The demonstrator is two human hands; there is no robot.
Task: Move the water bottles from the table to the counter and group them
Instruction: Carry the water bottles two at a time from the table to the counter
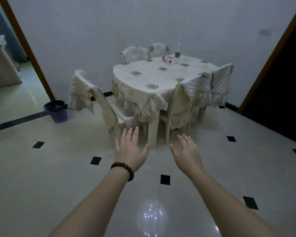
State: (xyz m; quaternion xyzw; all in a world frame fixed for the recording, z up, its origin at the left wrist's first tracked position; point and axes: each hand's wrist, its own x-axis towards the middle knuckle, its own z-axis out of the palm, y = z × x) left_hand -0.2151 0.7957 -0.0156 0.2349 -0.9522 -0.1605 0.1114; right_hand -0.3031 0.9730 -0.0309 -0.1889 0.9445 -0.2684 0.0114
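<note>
My left hand (129, 149) and right hand (186, 151) reach forward with fingers straight and spread, holding nothing. Well ahead, on the table (143, 79), one bottle (167, 59) lies on its side beside an upright bottle (177, 51).

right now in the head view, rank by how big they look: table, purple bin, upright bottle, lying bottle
1. table
2. purple bin
3. upright bottle
4. lying bottle, close to the upright one in apparent size, so that order is unsure; both sit farthest from the camera.
</note>
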